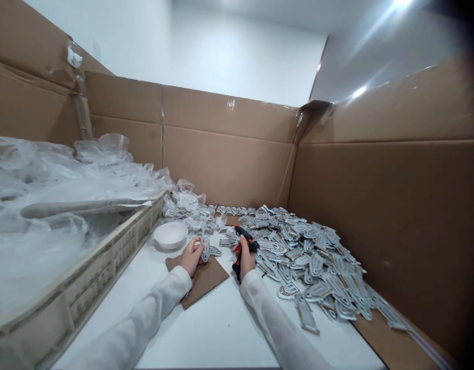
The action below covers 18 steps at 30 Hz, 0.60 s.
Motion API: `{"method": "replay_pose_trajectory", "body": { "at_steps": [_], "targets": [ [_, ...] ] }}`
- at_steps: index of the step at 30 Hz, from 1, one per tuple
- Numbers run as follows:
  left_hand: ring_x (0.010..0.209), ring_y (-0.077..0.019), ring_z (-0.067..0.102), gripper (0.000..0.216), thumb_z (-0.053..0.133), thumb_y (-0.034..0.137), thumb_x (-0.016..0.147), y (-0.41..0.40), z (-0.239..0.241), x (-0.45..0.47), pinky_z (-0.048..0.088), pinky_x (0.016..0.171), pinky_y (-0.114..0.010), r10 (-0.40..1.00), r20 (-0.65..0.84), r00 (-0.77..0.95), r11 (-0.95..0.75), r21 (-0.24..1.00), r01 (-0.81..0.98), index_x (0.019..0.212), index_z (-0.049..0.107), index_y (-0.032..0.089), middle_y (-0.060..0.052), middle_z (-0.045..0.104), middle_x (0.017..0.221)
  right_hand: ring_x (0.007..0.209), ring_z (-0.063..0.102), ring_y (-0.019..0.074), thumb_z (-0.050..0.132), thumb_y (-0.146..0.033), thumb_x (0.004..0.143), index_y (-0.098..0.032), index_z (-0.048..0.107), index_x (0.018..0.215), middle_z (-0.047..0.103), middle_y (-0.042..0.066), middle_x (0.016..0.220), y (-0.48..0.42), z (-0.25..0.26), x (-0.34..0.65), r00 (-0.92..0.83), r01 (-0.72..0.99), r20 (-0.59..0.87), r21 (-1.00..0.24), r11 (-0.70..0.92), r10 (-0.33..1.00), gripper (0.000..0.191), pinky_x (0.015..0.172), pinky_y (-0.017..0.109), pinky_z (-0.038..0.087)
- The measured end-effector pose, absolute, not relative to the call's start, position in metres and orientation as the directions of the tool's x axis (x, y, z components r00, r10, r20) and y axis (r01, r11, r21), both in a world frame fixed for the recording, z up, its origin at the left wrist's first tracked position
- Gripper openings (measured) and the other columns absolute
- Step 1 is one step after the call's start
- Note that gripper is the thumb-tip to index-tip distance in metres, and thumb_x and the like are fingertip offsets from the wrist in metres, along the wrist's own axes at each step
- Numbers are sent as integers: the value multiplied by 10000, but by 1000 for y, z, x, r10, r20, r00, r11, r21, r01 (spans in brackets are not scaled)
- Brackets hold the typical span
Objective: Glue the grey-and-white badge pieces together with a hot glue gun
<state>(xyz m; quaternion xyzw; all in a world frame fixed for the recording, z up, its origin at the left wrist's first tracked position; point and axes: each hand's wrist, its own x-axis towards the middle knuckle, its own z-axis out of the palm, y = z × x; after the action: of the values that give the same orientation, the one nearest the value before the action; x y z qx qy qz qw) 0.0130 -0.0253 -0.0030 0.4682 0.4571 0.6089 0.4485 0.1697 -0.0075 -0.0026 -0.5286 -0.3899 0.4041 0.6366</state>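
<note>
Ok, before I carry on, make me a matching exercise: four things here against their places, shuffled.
1. glue gun
2. bowl
3. brown board
4. pile of grey pieces

A. flat on the table, beneath the left hand
B. heaped on the table's right side
C. gripped in the right hand
D. just beyond the left hand, to its left

Pairs: 1-C, 2-D, 3-A, 4-B

Long cream plastic crate [91,281], cut off near left; right hand [247,261] hides part of the black-and-red pistol-shaped glue gun [252,246]!
</note>
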Motion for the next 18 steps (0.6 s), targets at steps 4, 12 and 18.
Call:
{"method": "replay_pose_trajectory", "body": {
  "at_steps": [4, 12, 18],
  "targets": [
    [375, -92, 474, 290, 586, 410, 609, -26, 0, 12, 329, 380, -183, 956, 162, -246, -202, 969, -144, 757, 446, 203, 77, 523, 452, 371, 385, 94, 553, -549, 642, -205, 498, 654, 428, -69, 437, -1, -6, 173, 421, -82, 82, -988, 128, 904, 348, 383, 227, 292],
    [454, -64, 460, 259, 579, 330, 614, -30, 22, -1, 368, 440, -178, 823, 310, -476, -443, 875, -196, 805, 470, 193, 68, 521, 594, 546, 439, 114, 566, -363, 633, -213, 403, 784, 463, -66, 601, -14, -7, 165, -181, 223, 365, -889, 399, 913, 268, 541, 234, 358],
    [520, -81, 520, 225, 571, 275, 630, -36, 29, 2, 443, 551, -219, 837, 319, -444, -472, 832, -292, 797, 438, 200, 77, 502, 594, 623, 406, 118, 578, -273, 621, -210, 416, 825, 463, -50, 709, -32, 1, 161, -473, 494, 332, -666, 558, 816, 268, 590, 230, 312]
  ]
}}
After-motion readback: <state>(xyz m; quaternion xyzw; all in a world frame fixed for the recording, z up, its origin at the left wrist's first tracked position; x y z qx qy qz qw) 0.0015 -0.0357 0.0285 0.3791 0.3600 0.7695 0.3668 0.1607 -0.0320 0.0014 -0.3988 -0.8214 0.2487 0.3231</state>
